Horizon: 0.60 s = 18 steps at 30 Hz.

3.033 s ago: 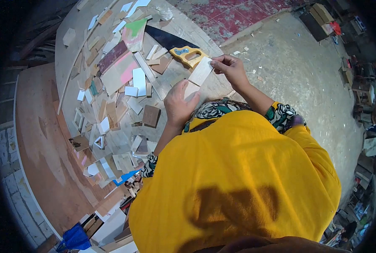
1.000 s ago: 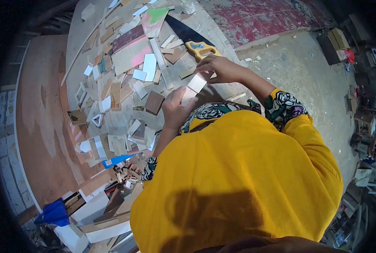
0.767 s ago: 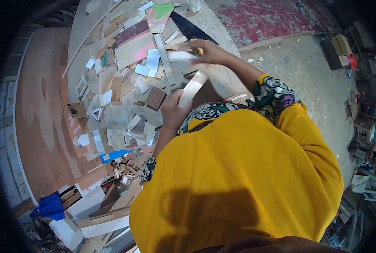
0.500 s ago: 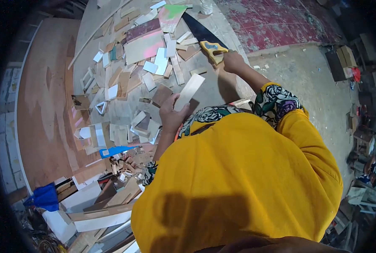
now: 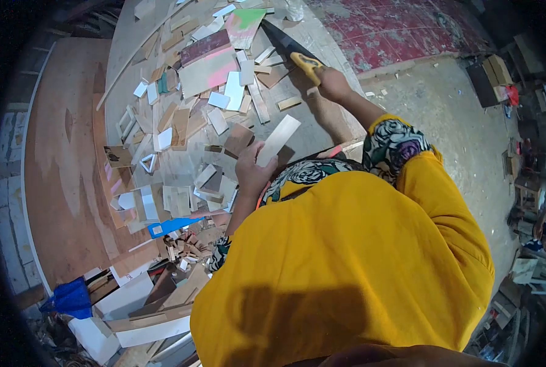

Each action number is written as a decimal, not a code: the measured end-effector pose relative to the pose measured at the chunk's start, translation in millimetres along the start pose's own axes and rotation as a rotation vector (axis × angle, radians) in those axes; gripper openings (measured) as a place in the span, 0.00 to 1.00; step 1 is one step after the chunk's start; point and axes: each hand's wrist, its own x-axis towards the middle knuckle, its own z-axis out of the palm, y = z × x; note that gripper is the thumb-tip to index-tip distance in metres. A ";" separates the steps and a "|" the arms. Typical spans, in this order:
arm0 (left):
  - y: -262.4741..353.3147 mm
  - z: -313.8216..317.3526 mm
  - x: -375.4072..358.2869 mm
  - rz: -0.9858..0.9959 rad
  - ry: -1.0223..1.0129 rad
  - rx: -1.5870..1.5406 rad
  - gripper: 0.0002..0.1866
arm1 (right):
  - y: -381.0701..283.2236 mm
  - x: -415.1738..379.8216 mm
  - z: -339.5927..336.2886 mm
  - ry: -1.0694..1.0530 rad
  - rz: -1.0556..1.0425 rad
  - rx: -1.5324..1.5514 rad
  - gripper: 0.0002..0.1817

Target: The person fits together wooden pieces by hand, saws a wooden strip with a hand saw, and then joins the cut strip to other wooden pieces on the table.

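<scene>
My right hand (image 5: pixel 334 84) is closed round the yellow handle of a hand saw (image 5: pixel 285 41), whose dark blade points away to the upper left above the worktable (image 5: pixel 312 131). My left hand (image 5: pixel 254 166) grips a pale, narrow wood strip (image 5: pixel 280 139), which slants up to the right from between thumb and fingers. Just beyond the left fingers lies a brown wood block (image 5: pixel 238 139). A short wood piece (image 5: pixel 289 103) rests between the strip and the saw. The inner side of the left fingers is partly hidden by the strip.
Many wood offcuts (image 5: pixel 215 120) cover the table's left and middle. A pink-edged board (image 5: pixel 208 70) lies among them. A second saw with a blue handle (image 5: pixel 174 226) sits near my left forearm. Plywood (image 5: pixel 65 159) stands left, scrap boards (image 5: pixel 153 324) are piled below, and bare floor (image 5: pixel 444 140) shows right.
The saw has lifted and turned in my right hand, so its handle shows more edge-on. My left hand and the strip have shifted slightly right and down.
</scene>
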 end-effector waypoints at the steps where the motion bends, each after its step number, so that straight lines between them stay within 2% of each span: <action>1: -3.4 0.9 -0.5 0.029 -0.012 -0.007 0.22 | -4.0 -5.1 -8.4 0.149 0.050 0.089 0.12; 2: -7.0 1.7 -0.6 0.039 -0.020 -0.010 0.22 | -5.1 -11.5 -20.2 0.157 0.060 0.084 0.12; 4: -12.5 3.3 -2.7 0.122 -0.043 0.057 0.23 | -6.5 -36.2 -45.0 0.128 0.302 0.481 0.13; 5: -14.6 4.7 -2.4 0.133 -0.061 0.048 0.23 | -5.2 -55.7 -46.7 0.136 0.322 0.472 0.13; 7: -18.5 11.1 1.7 0.238 -0.124 0.110 0.23 | -10.7 -99.4 -51.1 0.337 0.425 1.072 0.12; 11: -31.4 42.0 10.1 0.336 -0.213 0.053 0.23 | -53.7 -196.2 -89.7 0.460 0.673 1.184 0.12; 13: -26.2 55.4 19.5 0.457 -0.287 0.091 0.23 | -68.5 -239.7 -97.1 0.390 0.803 1.155 0.11; 15: -17.6 71.2 29.4 0.499 -0.325 0.068 0.23 | -109.9 -262.5 -105.2 0.547 0.991 1.096 0.11; 16: -14.9 80.7 33.8 0.531 -0.316 0.076 0.21 | -124.7 -270.3 -107.6 0.612 0.947 1.081 0.10; 18: -3.2 96.2 40.7 0.554 -0.316 0.080 0.19 | -135.3 -303.2 -104.8 0.537 0.989 0.990 0.09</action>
